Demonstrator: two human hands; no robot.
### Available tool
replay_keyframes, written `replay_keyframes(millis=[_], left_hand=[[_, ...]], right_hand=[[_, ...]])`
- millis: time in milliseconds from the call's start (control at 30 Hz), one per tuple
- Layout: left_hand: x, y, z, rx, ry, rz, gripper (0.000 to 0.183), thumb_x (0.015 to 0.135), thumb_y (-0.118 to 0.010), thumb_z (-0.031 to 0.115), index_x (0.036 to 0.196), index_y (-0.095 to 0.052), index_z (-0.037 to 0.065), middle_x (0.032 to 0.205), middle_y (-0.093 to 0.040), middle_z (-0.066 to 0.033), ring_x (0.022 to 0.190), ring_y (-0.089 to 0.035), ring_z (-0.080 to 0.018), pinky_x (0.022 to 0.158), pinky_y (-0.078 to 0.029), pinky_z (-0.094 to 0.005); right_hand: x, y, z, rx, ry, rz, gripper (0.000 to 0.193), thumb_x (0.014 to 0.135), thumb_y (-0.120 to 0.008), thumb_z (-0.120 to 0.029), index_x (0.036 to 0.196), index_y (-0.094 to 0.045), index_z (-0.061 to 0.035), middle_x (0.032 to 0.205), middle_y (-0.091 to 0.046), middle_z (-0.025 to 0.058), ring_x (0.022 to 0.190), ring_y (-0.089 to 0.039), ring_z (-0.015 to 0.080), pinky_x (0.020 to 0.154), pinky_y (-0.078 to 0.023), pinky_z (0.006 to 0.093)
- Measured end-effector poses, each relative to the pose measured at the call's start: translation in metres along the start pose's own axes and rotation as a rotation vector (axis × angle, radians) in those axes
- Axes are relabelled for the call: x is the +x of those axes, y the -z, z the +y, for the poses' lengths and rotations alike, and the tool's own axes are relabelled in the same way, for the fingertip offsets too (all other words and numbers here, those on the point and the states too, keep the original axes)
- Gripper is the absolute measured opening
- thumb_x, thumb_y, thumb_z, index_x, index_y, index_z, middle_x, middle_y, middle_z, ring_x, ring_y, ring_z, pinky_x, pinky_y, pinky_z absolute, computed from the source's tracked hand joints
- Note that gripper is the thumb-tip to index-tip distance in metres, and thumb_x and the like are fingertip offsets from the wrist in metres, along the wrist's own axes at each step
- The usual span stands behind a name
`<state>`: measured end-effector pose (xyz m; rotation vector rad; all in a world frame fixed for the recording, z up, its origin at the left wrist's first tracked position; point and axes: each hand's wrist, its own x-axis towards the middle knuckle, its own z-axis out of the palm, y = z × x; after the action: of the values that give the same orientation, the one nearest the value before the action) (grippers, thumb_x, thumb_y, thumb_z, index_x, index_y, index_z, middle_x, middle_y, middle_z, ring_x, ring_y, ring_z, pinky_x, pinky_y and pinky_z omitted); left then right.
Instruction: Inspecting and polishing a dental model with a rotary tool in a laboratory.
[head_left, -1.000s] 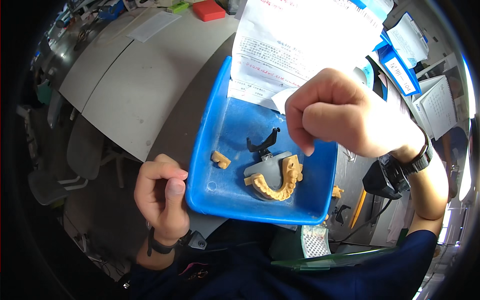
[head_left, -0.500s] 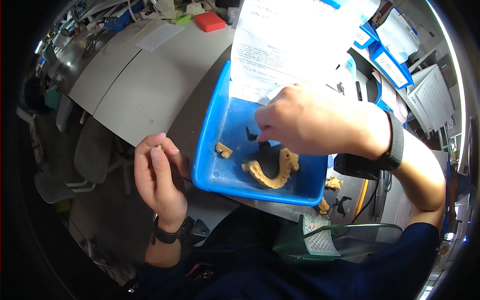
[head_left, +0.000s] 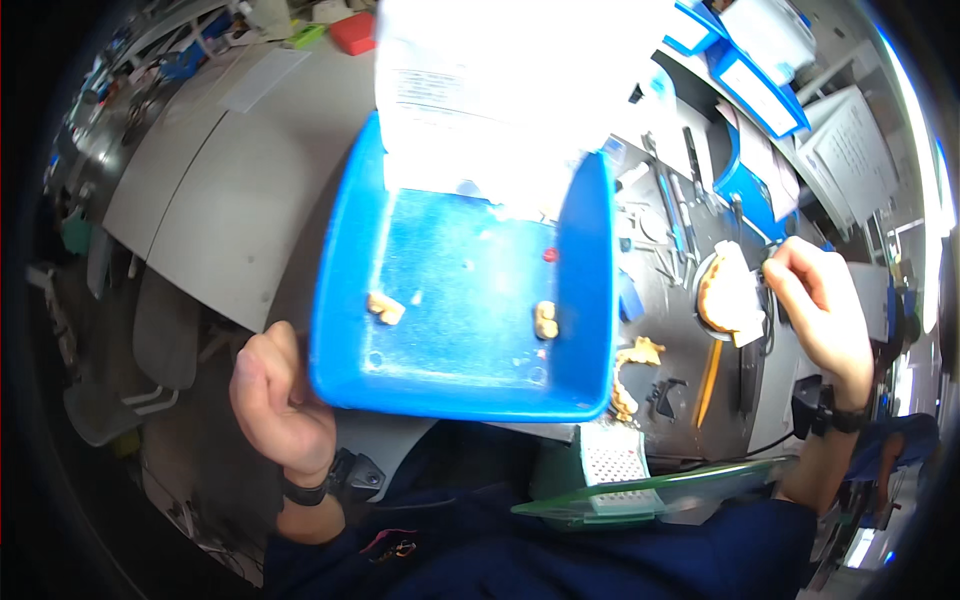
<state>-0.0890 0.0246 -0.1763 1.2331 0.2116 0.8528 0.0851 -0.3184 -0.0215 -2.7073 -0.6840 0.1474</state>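
Grip of the right hand (head_left: 826, 318) looks clamped on the dental cast (head_left: 728, 290) just left of it, long axis near-to-far; for the left hand (head_left: 285, 402), I cannot tell.

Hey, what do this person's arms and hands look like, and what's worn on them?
The short sleeves are navy. The left hand and right hand are ungloved. Each wrist has a black strap with a dark, boxy device.
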Motion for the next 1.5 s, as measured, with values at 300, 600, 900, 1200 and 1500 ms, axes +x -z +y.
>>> replay_keyframes(millis=[300,600,900,1200,1500], left_hand=[[-0.004,0.014,0.014,-0.230,-0.033,-0.276,0.047,0.095,-0.039,0.035,0.055,-0.028,0.014,0.054,-0.029,-0.0007,0.048,-0.024,-0.0107,0.045,-0.028,-0.0234],[-0.042,-0.024,0.024,0.362,0.119,-1.034,0.032,0.089,-0.040,0.021,0.065,-0.046,0.000,0.065,-0.051,-0.0114,0.060,-0.048,-0.0185,0.057,-0.037,-0.0300],[-0.038,-0.083,0.009,0.463,0.064,-1.093,0.028,0.096,-0.043,0.016,0.080,-0.055,-0.004,0.075,-0.058,-0.0097,0.071,-0.053,-0.0165,0.069,-0.043,-0.0290],[-0.037,-0.105,0.002,0.458,0.139,-1.317,0.018,0.092,-0.055,0.010,0.102,-0.063,-0.003,0.081,-0.061,-0.0031,0.074,-0.054,-0.0084,0.067,-0.045,-0.0236],[-0.036,-0.133,-0.027,0.400,0.127,-1.265,0.025,0.087,-0.060,0.001,0.112,-0.057,-0.003,0.099,-0.062,-0.0055,0.087,-0.059,-0.0097,0.080,-0.049,-0.0248]], right_hand=[[-0.024,-0.056,0.065,0.137,-0.187,-0.050,0.031,0.090,-0.060,-0.026,0.082,-0.059,0.0045,0.062,-0.054,0.0086,0.058,-0.049,0.0125,0.053,-0.040,0.0320],[-0.066,-0.041,0.097,1.382,-0.381,-0.307,0.027,0.093,-0.041,-0.004,0.106,-0.057,0.0134,0.101,-0.063,0.0262,0.082,-0.065,0.0225,0.068,-0.055,0.0260],[-0.105,-0.083,0.053,1.312,-0.140,-0.482,0.018,0.086,-0.063,-0.001,0.101,-0.064,0.0087,0.095,-0.068,0.0141,0.089,-0.067,0.0179,0.082,-0.054,0.0262],[-0.092,-0.125,0.025,1.277,0.065,0.058,0.020,0.090,-0.062,-0.005,0.105,-0.063,0.0070,0.098,-0.068,0.0119,0.088,-0.067,0.0160,0.081,-0.055,0.0261],[-0.102,-0.142,0.029,0.752,0.153,0.193,0.026,0.083,-0.068,-0.006,0.107,-0.062,0.0027,0.087,-0.068,0.0118,0.068,-0.063,0.0129,0.061,-0.051,0.0285]])
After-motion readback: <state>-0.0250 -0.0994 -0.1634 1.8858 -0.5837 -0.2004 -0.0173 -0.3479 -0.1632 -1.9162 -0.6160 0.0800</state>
